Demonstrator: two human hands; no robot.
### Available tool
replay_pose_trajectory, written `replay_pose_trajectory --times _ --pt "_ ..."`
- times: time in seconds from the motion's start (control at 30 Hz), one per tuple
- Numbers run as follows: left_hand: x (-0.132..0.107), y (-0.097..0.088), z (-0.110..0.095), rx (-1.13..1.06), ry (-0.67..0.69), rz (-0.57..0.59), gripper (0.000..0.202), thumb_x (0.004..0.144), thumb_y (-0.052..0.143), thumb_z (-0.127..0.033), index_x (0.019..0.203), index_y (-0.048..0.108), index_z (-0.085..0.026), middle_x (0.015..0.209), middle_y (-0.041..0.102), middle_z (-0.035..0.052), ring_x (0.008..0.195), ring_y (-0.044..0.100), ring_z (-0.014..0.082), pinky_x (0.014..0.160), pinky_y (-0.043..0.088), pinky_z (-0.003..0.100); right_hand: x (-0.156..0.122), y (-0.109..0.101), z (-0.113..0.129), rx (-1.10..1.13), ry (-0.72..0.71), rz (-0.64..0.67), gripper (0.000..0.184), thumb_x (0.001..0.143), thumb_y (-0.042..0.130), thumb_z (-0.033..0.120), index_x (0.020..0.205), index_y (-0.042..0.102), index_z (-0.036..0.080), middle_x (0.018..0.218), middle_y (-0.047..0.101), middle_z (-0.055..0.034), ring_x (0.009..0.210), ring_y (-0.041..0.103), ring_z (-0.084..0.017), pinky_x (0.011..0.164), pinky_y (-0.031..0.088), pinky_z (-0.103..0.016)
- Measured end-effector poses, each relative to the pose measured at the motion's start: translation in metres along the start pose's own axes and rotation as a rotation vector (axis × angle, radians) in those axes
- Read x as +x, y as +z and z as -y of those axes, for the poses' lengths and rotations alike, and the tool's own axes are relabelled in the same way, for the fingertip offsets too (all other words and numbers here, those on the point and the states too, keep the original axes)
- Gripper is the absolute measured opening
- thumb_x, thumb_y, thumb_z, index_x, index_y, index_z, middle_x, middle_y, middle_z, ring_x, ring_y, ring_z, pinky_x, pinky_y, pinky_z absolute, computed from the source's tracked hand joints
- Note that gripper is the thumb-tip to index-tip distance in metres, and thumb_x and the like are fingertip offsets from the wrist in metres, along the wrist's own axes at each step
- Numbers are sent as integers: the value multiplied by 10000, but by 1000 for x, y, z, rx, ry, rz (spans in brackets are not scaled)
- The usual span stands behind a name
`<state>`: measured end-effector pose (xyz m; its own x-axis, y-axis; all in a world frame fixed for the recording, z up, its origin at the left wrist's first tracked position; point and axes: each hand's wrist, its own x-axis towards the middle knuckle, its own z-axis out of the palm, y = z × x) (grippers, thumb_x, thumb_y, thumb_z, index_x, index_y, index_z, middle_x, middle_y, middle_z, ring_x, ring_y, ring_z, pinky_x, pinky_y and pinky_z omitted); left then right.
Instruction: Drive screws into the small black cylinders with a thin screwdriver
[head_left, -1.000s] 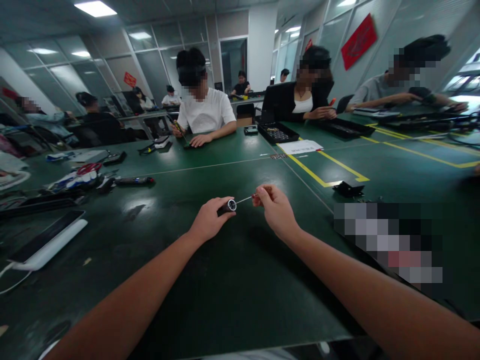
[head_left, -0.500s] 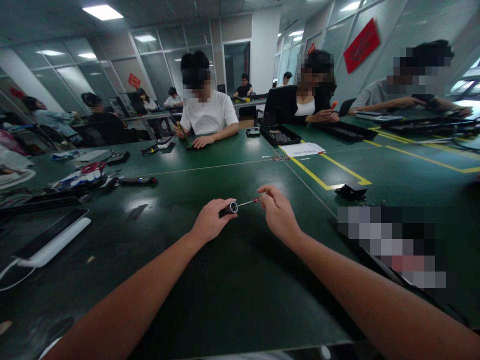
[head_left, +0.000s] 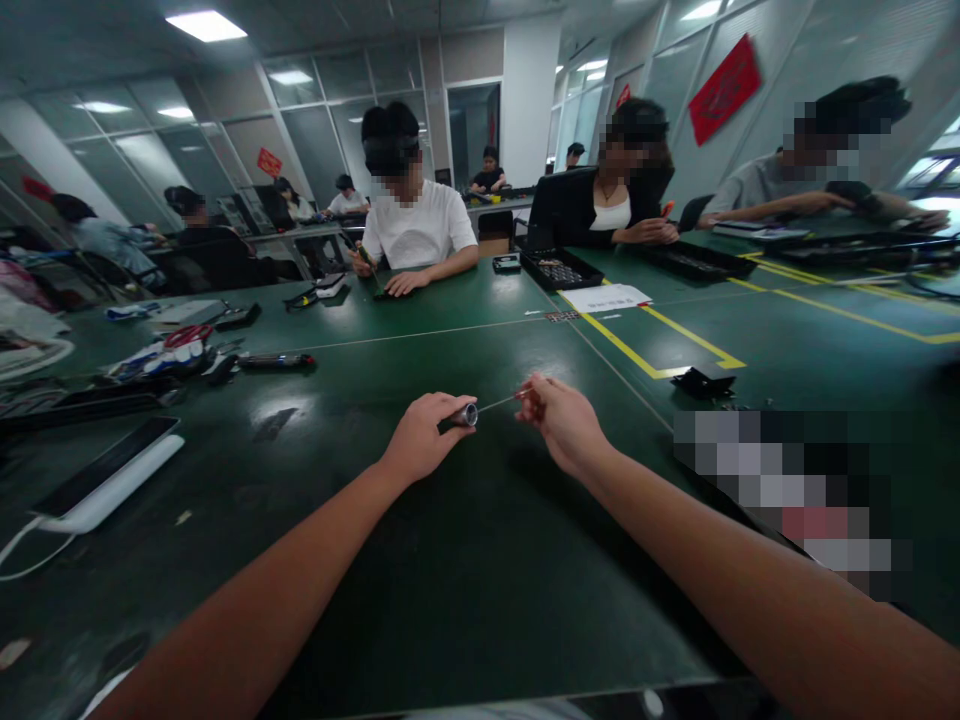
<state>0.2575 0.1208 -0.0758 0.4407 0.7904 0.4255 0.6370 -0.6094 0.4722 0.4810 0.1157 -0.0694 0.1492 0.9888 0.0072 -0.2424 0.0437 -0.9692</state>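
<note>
My left hand (head_left: pixel 421 437) is closed around a short dark cylinder, which looks like a flashlight (head_left: pixel 469 414); its round end with a silvery rim faces right and towards me. The fingers cover most of its body. To the right, my right hand (head_left: pixel 561 420) pinches the reddish handle of a thin screwdriver (head_left: pixel 495 403). The slim metal shaft points left at the flashlight's rimmed end. Whether the tip touches the rim I cannot tell. Both hands are held over the green table (head_left: pixel 450 580).
At left lie a power bank-like white device with a dark top (head_left: pixel 112 475), a dark pen-shaped tool (head_left: pixel 276 361) and a pile of cables and gloves (head_left: pixel 169 350). A small black part (head_left: pixel 703 382) sits at right, near a blurred-out item. Co-workers sit across the table beside black trays (head_left: pixel 559 270).
My right hand has shifted slightly right and its raised fingers have curled in around the screwdriver handle. In my left hand the flashlight has turned a little, its rim catching the light differently.
</note>
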Motion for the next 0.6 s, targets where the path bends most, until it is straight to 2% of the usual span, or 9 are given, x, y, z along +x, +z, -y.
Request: replay_pose_trajectory --times 0.07,0.13,0.27,0.6 --pt "0 0 3 -12 -14 18 391 893 719 -250 1278 654 -265 1159 691 48 1090 609 230 975 471 427 4 -3 -2 21 53 -67 306 821 646 519 737 561 238 604 520 15 516 458 -152 622 504 -375" --pt "0 1 6 -30 -38 26 394 894 719 -259 1282 652 -267 1153 686 45 1077 614 225 964 473 417 6 -5 -5 -6 16 -94 298 834 637 512 737 559 241 622 527 15 524 462 -149 617 503 -364" --pt "0 1 5 -53 -44 23 399 895 716 -272 1288 651 -265 1144 683 46 1062 621 223 960 477 407 4 -3 -9 -40 -69 -81 297 839 630 524 782 574 238 700 575 6 609 524 -150 654 515 -343" --pt "0 0 -4 -39 -43 42 395 890 717 -277 1280 658 -272 1130 699 48 1052 635 241 999 475 449 -2 2 -8 -98 -129 -18 313 850 622 530 858 614 217 766 642 -9 678 592 -153 678 502 -332"
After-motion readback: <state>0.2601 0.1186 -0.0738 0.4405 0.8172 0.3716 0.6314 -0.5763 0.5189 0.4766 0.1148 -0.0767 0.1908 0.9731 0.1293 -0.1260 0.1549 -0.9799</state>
